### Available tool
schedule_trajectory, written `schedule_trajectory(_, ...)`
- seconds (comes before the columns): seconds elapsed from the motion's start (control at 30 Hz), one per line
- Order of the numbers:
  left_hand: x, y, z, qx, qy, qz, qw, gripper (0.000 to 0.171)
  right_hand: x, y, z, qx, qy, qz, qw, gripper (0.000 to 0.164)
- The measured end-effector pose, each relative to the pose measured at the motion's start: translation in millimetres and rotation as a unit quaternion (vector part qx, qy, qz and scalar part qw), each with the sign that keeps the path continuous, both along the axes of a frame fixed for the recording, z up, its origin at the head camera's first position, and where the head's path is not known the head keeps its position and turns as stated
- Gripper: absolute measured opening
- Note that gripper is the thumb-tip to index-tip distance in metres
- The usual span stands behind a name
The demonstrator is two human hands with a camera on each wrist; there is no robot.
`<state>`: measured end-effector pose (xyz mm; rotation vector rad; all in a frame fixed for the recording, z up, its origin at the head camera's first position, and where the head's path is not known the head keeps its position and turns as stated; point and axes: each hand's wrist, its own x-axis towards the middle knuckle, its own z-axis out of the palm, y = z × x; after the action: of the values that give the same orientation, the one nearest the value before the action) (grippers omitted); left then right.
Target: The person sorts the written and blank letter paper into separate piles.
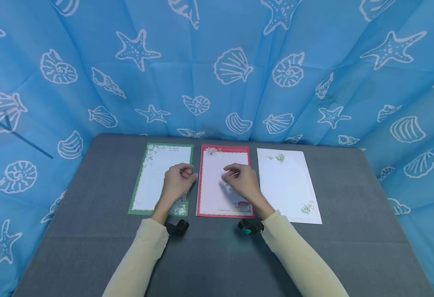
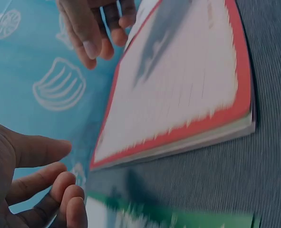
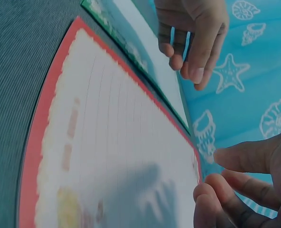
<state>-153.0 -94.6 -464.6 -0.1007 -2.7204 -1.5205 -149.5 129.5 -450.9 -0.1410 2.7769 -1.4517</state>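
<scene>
My left hand hovers over the right edge of a green-bordered sheet of paper, fingers loosely bent and holding nothing. Above the red-bordered paper hangs my right hand, also loosely curled around nothing; its shadow falls on that paper. In the left wrist view the red-bordered paper shows as the top of a thin stack of sheets, with faint ruled lines. Both hands are apart from the papers. A white paper with small green plant prints lies to the right of my right hand.
The three papers lie side by side on a grey cloth-covered table. Behind and beside it hangs a blue curtain with white shell and starfish prints. Black wrist bands with cameras sit on both wrists.
</scene>
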Motion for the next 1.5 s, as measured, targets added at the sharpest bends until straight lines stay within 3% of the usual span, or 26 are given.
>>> schedule_trajectory(0.23, -1.9, 23.8, 0.3, -0.013, 0.021, -0.024, 0.9994, 0.027, 2.7, 18.3, -2.2, 0.013, -0.004, -0.012, 1.0, 0.026)
schedule_trajectory(0.5, -3.9, 37.0, 0.3, -0.018, 0.006, -0.029, 0.9994, 0.027, 3.9, 36.4, -6.0, 0.037, -0.006, -0.044, 0.998, 0.029)
schedule_trajectory(0.73, -2.4, 38.2, -3.5, -0.069, 0.001, 0.015, 0.9975, 0.032, 5.2, 49.3, -9.5, 0.074, 0.003, -0.076, 0.994, 0.035)
schedule_trajectory(0.87, -2.1, 38.8, -6.0, -0.102, -0.019, 0.044, 0.9936, 0.039, 6.4, 53.2, -11.8, 0.093, -0.001, -0.089, 0.992, 0.039)
schedule_trajectory(1.17, -0.5, 43.2, -9.5, -0.133, -0.066, 0.036, 0.9883, 0.049, 7.5, 54.0, -18.3, 0.116, -0.036, -0.07, 0.99, 0.045)
schedule_trajectory(1.5, 2.2, 43.9, -10.5, -0.141, -0.056, 0.028, 0.988, 0.046, 9.5, 53.5, -18.0, 0.112, -0.048, -0.065, 0.99, 0.046)
